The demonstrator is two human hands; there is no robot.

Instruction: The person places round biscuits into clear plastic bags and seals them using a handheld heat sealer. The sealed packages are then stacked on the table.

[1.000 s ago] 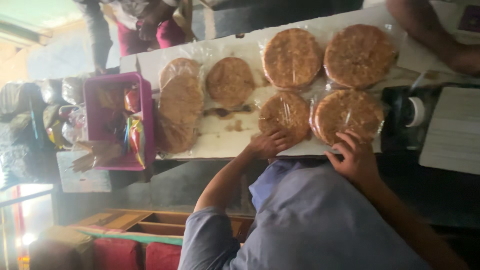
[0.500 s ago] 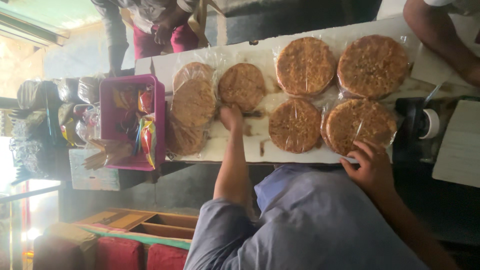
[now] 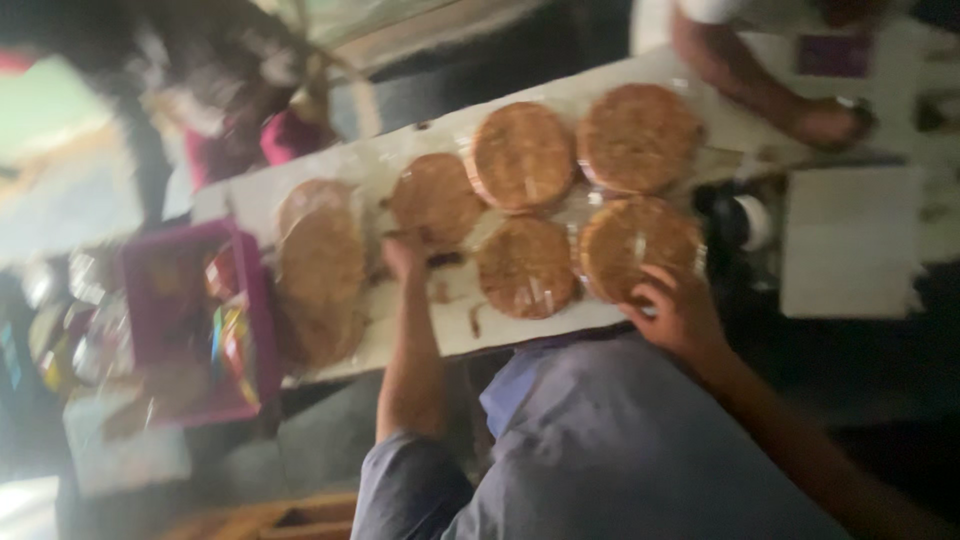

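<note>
Several round brown flatbreads in clear wrap lie in two rows on a white table [image 3: 520,325]. My left hand [image 3: 403,256] reaches across the table and sits at the near edge of one round flatbread [image 3: 435,200]; blur hides its fingers. My right hand [image 3: 675,312] has its fingers curled over the near edge of the wrapped flatbread [image 3: 640,240] at the right of the near row. Between my hands lies another flatbread [image 3: 525,265]. A stack of flatbreads [image 3: 320,270] stands to the left.
A purple basket [image 3: 190,320] with colourful packets stands left of the table. Another person's arm and hand [image 3: 790,110] rest at the far right. A white sheet [image 3: 850,240] and a dark bottle with a white cap [image 3: 745,222] lie to the right. A person [image 3: 220,110] stands at the far side.
My left hand has gone from the near middle flatbread out to the left, up to the far-row one. My right hand stays on its packet. The picture has turned darker and blurred.
</note>
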